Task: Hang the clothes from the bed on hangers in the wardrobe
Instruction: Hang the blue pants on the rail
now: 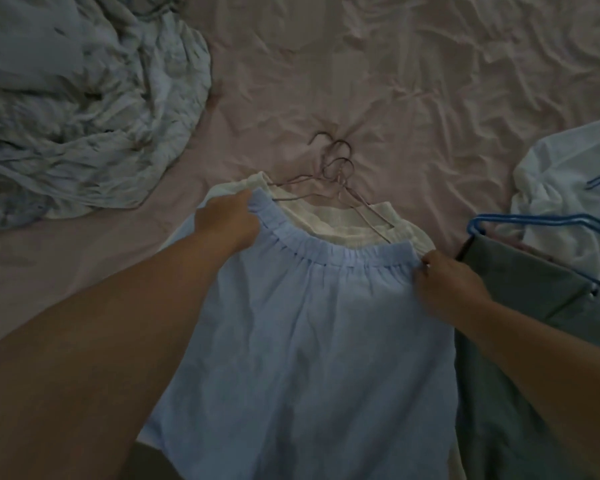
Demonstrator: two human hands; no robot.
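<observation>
The bed (378, 74), covered in a wrinkled pinkish sheet, fills the view, with bare sheet open beyond and to the left of the clothes in the middle. A light blue garment (309, 323) lies flat at the near centre, its long axis running from the near edge away from the person, with its gathered elastic waistband (326, 247) at the far end. The left hand (227, 220) has its grip on the waistband's left corner, fingers curled into the fabric; the right hand (447, 282) pinches the right corner.

A crumpled pale blue pile of cloth (77, 98) takes up the far left, well apart from the garment. Just beside the garment's right edge lies a grey-green garment (520, 306) on a blue hanger (541, 220), which partly overlaps a white garment (565, 188) at the right edge. A cream garment (343, 220) lies under the blue waistband, jutting out beyond it. On it rest several thin metal hangers (340, 174), hooks pointing away from the person.
</observation>
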